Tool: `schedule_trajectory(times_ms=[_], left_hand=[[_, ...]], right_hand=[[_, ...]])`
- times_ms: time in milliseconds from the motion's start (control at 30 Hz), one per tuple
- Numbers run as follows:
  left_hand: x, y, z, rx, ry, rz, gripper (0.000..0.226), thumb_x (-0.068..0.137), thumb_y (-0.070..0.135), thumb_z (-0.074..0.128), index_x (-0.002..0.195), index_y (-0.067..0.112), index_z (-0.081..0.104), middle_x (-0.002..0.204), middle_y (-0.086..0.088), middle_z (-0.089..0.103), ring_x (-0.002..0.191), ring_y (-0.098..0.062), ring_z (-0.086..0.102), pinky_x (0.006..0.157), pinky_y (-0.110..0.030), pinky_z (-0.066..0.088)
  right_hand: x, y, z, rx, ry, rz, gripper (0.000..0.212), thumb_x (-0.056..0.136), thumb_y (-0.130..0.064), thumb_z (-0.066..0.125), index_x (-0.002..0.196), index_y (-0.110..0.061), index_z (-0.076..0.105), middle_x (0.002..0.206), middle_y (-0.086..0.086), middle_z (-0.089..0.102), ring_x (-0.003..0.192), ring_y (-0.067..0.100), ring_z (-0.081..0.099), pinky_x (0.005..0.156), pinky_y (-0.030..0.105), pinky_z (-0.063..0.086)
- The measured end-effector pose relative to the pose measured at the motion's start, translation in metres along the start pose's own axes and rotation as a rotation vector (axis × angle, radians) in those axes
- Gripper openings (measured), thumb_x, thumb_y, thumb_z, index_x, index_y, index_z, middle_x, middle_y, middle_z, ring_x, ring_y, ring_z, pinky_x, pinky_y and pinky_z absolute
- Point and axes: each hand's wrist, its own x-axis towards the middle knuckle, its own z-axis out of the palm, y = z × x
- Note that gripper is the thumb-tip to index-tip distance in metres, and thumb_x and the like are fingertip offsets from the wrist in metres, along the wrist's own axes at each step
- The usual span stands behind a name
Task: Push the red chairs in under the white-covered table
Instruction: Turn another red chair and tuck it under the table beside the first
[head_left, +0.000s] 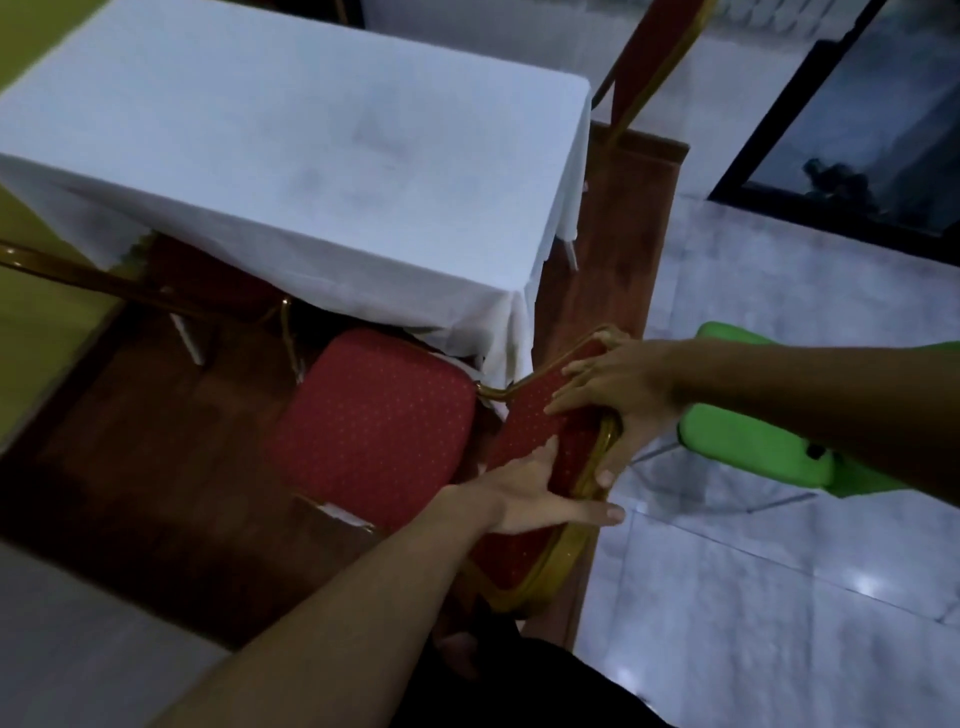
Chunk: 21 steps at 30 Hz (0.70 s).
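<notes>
A: How far along are the chairs at the white-covered table?

B: Partway. The near red chair sits at the table's near edge with only the front of its seat under the cloth; most of the seat is out.

A: And the hands?

B: Both grip its backrest. The left hand wraps the gold frame, fingers closed round it; the right hand lies over the top, fingers curled on the padding and thumb behind.

A: The others?

B: One second red chair at the table's left looks tucked under, though it is dim there. A third red chair beyond the table's far right corner stands clear, so it seems left to do
</notes>
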Motion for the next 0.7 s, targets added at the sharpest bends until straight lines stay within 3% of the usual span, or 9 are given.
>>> schedule_trajectory(times_ms=[67,167,267,367,533,600,700], left_hand=[[0.003,0.003,0.009,0.007,0.008,-0.011,0.148,0.049,0.095,0.072,0.163,0.039,-0.004,0.168,0.006,0.025,0.150,-0.017,0.032,0.121,-0.045,0.032],[0.004,0.002,0.017,0.041,0.007,-0.044,0.153,0.055,0.081,0.079,0.160,0.034,-0.021,0.172,0.003,0.014,0.154,-0.020,0.025,0.122,-0.045,0.030],[0.003,0.003,0.022,0.036,0.045,-0.088,0.145,0.061,0.061,0.079,0.158,0.033,-0.025,0.166,-0.002,0.031,0.144,-0.024,0.042,0.116,-0.044,0.040],[0.001,0.003,0.025,0.041,0.048,-0.094,0.141,0.063,0.056,0.077,0.157,0.034,-0.025,0.162,-0.003,0.037,0.140,-0.026,0.046,0.114,-0.045,0.042],[-0.010,-0.007,0.019,0.070,0.013,-0.100,0.141,0.061,0.054,0.077,0.157,0.034,-0.025,0.154,-0.007,0.047,0.135,-0.028,0.052,0.109,-0.046,0.047],[-0.020,-0.020,0.020,0.074,0.000,-0.112,0.143,0.057,0.056,0.078,0.158,0.036,-0.023,0.151,-0.005,0.051,0.133,-0.027,0.054,0.107,-0.044,0.049],[-0.034,-0.043,0.021,0.093,-0.006,-0.115,0.143,0.057,0.059,0.079,0.159,0.039,-0.019,0.150,-0.003,0.051,0.130,-0.024,0.055,0.097,-0.030,0.048]], right_hand=[[0.001,0.004,0.010,0.060,-0.018,-0.007,0.130,0.039,-0.113,0.034,0.143,-0.039,0.056,0.138,-0.002,0.065,0.130,0.029,0.058,0.108,0.053,0.040],[0.002,0.008,0.007,-0.223,0.042,-0.046,0.109,0.051,-0.107,0.040,0.140,-0.045,0.056,0.124,-0.009,0.071,0.113,0.023,0.065,0.104,0.050,0.042],[-0.001,0.006,0.001,-0.251,0.096,-0.073,0.092,0.060,-0.097,0.041,0.135,-0.046,0.059,0.112,-0.013,0.072,0.103,0.016,0.066,0.098,0.046,0.047],[-0.002,0.003,0.003,-0.240,0.154,-0.083,0.076,0.066,-0.087,0.040,0.127,-0.047,0.063,0.100,-0.015,0.072,0.092,0.014,0.066,0.088,0.040,0.049],[0.004,-0.015,0.002,-0.252,0.193,-0.013,0.072,0.066,-0.085,0.036,0.116,-0.045,0.067,0.082,-0.016,0.064,0.075,0.015,0.061,0.081,0.041,0.050],[0.010,-0.028,0.006,-0.223,0.176,-0.019,0.072,0.068,-0.081,0.035,0.120,-0.045,0.068,0.083,-0.015,0.062,0.078,0.014,0.059,0.079,0.036,0.044],[0.023,-0.048,0.014,-0.156,0.129,0.018,0.073,0.070,-0.066,0.036,0.135,-0.046,0.063,0.104,-0.004,0.068,0.099,0.022,0.063,0.081,0.036,0.034]])
